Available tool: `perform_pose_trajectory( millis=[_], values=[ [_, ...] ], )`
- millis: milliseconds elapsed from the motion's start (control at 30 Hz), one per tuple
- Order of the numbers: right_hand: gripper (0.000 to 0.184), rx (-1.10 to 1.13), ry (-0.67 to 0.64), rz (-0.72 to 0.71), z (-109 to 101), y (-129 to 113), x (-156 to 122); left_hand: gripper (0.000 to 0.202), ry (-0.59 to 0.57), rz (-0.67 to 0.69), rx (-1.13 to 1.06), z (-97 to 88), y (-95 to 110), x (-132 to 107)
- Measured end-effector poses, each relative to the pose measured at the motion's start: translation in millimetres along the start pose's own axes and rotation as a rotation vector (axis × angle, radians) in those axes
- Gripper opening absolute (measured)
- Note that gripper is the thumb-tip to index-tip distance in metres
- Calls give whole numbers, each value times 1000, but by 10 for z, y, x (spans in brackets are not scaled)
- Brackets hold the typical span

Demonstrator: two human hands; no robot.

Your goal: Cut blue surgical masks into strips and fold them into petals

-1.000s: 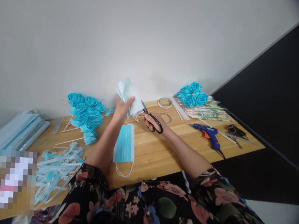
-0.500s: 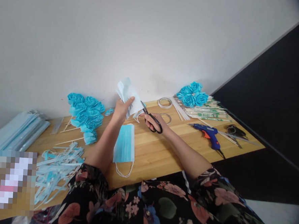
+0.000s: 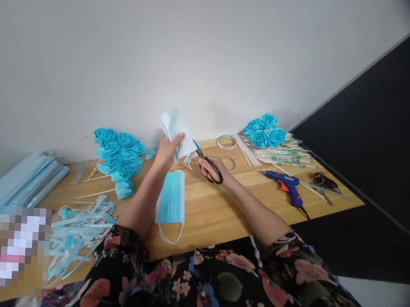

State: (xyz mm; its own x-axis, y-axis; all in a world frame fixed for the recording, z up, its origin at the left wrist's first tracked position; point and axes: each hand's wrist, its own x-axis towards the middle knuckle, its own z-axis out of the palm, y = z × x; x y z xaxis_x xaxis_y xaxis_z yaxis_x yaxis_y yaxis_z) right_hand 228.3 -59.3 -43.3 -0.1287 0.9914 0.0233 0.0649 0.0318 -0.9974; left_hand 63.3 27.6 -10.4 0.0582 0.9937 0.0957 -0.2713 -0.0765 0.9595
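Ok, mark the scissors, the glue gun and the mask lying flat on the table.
scissors (image 3: 200, 154): head view, on the blades near the pivot.
glue gun (image 3: 284, 178): head view, on the blue barrel.
flat mask (image 3: 171, 197): head view, middle of its pleated blue face.

Holding a folded mask (image 3: 174, 125) raised in the left grip (image 3: 166, 152); gripping black scissors (image 3: 207, 163) in the right grip (image 3: 216, 167), touching the blades to the mask's lower edge; working above a blue mask (image 3: 170, 198) lying flat on the wooden surface (image 3: 218, 210), between blue roses (image 3: 119, 155) and a glue gun (image 3: 288, 184).
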Motion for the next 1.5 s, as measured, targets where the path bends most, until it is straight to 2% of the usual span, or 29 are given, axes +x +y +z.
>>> perform_pose_trajectory(
  millis=[133, 500, 933, 1200, 1500],
  values=[
    [68, 54, -41, -24, 0, 32, 13, 57, 2, -1, 5, -8, 2, 5],
    [64, 156, -140, -100, -22, 94, 44, 60, -6, -27, 35, 35, -25, -10],
    [58, 163, -101, -123, -13, 21, 18, 56, -95, -20, 122, 72, -66, -62],
    [49, 56, -53, -148, -11, -3, -2, 55, -78, -3, 135, 33, -106, -29],
    [42, 45, -17, -94, -14, -4, 17, 58, -52, -13, 68, 61, -91, -33]
  ],
)
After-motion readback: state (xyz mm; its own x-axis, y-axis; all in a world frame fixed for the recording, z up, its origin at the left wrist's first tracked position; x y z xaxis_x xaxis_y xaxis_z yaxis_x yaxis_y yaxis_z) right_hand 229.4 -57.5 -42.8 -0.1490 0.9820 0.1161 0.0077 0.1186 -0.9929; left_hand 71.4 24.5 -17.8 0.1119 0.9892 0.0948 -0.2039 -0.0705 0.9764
